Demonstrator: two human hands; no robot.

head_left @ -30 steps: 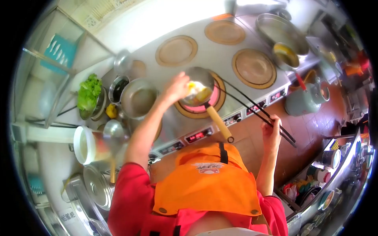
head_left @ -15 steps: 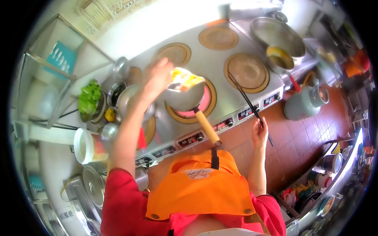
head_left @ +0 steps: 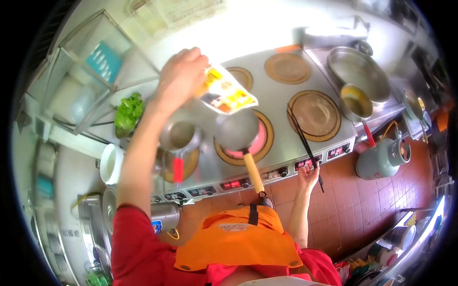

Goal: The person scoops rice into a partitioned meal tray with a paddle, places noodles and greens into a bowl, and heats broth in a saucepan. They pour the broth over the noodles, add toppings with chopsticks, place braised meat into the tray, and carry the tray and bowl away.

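Observation:
A yellow and white packet [head_left: 225, 90] hangs from the closed fingers of my left hand [head_left: 183, 71], raised over the cooktop [head_left: 210, 138]. Just below and right of the packet, a small grey pan [head_left: 237, 129] with a wooden handle [head_left: 253, 172] sits on a pinkish burner plate. My right hand [head_left: 308, 177], near the cooktop's front edge, has its fingers round long black chopsticks [head_left: 305, 143]. Their far ends lie over the right front burner plate [head_left: 322, 117]. What is inside the pan cannot be made out.
To the left stand a red-handled pot [head_left: 181, 134], green lettuce [head_left: 129, 112] and a white tub [head_left: 111, 164]. At the right are a large oval pan [head_left: 358, 71], a red-handled ladle pot [head_left: 356, 102] and a gas cylinder [head_left: 378, 161]. A wire rack [head_left: 71, 93] is at the far left.
My left hand has moved up and left, lifting the packet away from above the pan. The chopsticks have swung steeper as my right hand moved left. The view has shifted too.

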